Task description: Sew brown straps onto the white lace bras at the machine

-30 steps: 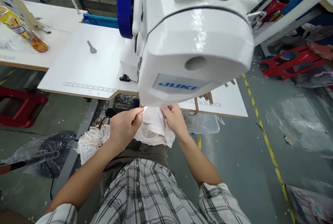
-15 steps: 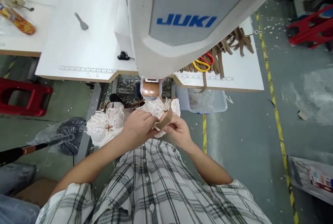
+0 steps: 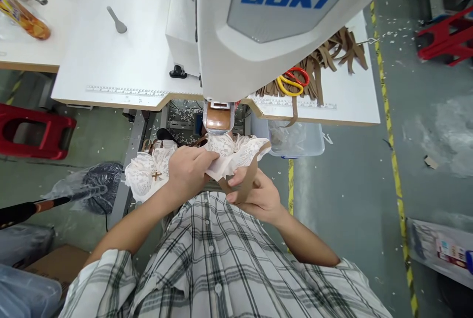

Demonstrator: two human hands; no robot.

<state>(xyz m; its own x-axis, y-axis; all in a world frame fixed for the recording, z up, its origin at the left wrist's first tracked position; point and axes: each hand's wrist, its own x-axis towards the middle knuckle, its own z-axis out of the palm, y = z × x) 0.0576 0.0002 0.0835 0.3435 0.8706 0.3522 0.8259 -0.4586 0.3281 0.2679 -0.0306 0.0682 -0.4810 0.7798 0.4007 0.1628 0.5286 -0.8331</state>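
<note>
A white lace bra (image 3: 231, 160) stretches between my hands, just below the sewing machine's work end (image 3: 218, 118). My left hand (image 3: 187, 168) is closed, its thumb and fingers pinching the bra's edge. My right hand (image 3: 263, 199) has its fingers round a brown fabric strip (image 3: 250, 180), which runs along the bra's right edge and loops down over the fingers. Left of my left hand, another part of white lace with a small brown bow (image 3: 156, 175) hangs beside the machine; whether it is the same bra I cannot tell.
The white JUKI machine head (image 3: 258, 37) looms over my hands. On the white table (image 3: 121, 62) are a grey spatula-like tool (image 3: 117, 20), red-and-yellow-handled scissors (image 3: 293, 81) and several brown strips (image 3: 342, 49). A clear plastic bin (image 3: 301, 139) sits below; red stools (image 3: 35, 131) stand nearby.
My hands have moved apart, and the bra's lace now spreads flatter between them. The brown strip, earlier bent up between my fingers, now hangs lower across my right hand.
</note>
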